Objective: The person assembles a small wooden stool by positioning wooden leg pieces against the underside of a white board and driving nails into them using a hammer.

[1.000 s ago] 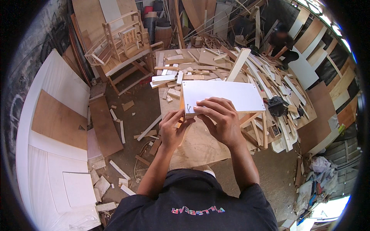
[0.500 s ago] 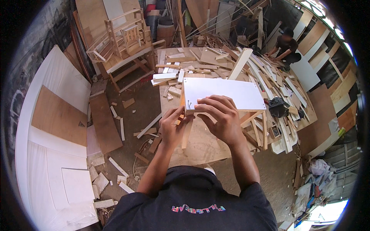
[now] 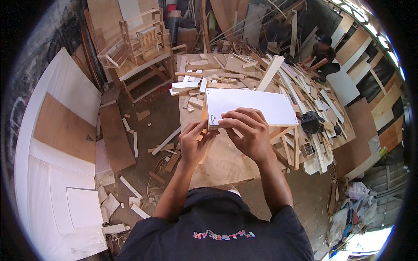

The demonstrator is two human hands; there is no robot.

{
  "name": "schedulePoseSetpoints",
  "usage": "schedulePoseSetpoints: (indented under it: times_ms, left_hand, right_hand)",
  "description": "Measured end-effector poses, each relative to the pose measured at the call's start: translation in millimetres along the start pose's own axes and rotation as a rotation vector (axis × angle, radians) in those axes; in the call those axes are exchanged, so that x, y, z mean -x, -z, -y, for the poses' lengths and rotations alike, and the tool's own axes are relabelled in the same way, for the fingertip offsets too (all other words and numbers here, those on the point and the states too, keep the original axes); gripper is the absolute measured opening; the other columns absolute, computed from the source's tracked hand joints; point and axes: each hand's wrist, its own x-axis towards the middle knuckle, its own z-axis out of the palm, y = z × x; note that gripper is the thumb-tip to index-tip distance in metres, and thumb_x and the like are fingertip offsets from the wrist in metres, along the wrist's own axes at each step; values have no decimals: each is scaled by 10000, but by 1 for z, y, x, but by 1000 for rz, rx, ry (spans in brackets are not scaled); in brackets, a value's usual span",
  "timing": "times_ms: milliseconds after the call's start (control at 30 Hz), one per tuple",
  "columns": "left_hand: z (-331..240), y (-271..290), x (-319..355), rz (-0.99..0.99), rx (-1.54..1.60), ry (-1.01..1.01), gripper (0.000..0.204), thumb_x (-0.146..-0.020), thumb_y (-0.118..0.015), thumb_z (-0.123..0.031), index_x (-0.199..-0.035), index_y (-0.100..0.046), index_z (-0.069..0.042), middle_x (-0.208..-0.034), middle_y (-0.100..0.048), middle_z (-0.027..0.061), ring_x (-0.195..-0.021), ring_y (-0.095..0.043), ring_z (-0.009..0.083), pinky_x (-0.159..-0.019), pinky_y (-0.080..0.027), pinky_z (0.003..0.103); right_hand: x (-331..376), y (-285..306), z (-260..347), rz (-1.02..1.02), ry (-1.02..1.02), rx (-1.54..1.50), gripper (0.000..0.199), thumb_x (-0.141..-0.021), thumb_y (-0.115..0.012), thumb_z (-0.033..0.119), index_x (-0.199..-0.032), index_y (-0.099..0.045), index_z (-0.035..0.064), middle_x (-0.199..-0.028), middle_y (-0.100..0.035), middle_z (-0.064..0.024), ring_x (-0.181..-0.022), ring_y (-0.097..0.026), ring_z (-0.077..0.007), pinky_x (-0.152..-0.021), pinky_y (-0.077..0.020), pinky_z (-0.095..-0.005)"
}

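A small wooden stool frame with a white rectangular top stands in front of me on the work surface. My left hand is closed around its near left corner, with fingertips at the side just below the top. My right hand lies over the near edge, its bent fingers pressing on the white face and the thumb down by the edge. Just beyond those fingertips, thin nails stick up at the corner. Small fastener marks show at the other corners. The stool's inner joints are partly hidden by my hands.
Wood offcuts cover the far side of the plywood work surface. A black plastic bag lies to the right. Another person crouches at the far right. Wooden frames stand on a bench at the back left. Scraps litter the floor.
The view has shifted slightly. Both hands keep nearly the same hold at the stool's near left corner. The person at the far right has moved a little.
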Motion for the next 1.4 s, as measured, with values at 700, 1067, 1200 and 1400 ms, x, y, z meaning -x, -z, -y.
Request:
schedulePoseSetpoints:
  times_ms: [700, 1067, 1200, 1400]
  left_hand:
    - [-4, -1, 8, -54, 16, 6, 421, -857, -877, -120, -1250, -773, -13, -1045, -785, 137, -915, -738, 227, -714, -611, 334]
    - [-6, 4, 6, 10, 22, 37, 451, -835, -892, -108, -1251, -763, 9, -1071, -775, 141, -934, -730, 226, -723, -620, 331]
    - [-11, 5, 2, 23, 23, 18, 472, -834, -889, -93, -1276, -753, 5, -1069, -774, 137, -960, -725, 220, -720, -620, 332]
    - [-8, 0, 4, 0, 35, 12, 523, -827, -891, -84, -1320, -734, -9, -1069, -774, 131, -959, -724, 219, -709, -623, 336]
  right_hand:
    - [6, -5, -4, -25, 35, 16, 337, -779, -852, 100, -1073, -795, 255, -1175, -788, 74, -1141, -703, -164, -983, -528, -368]
    - [10, -7, -7, -29, 35, 11, 278, -789, -852, 107, -1026, -814, 247, -1165, -795, 77, -1148, -704, -158, -996, -527, -361]
    - [8, -3, -6, -21, 49, 8, 248, -791, -852, 110, -998, -813, 243, -1169, -795, 83, -1143, -705, -155, -992, -524, -357]
    - [10, -5, -6, -38, 41, 2, 235, -788, -849, 104, -976, -803, 238, -1178, -792, 82, -1139, -706, -153, -985, -527, -358]
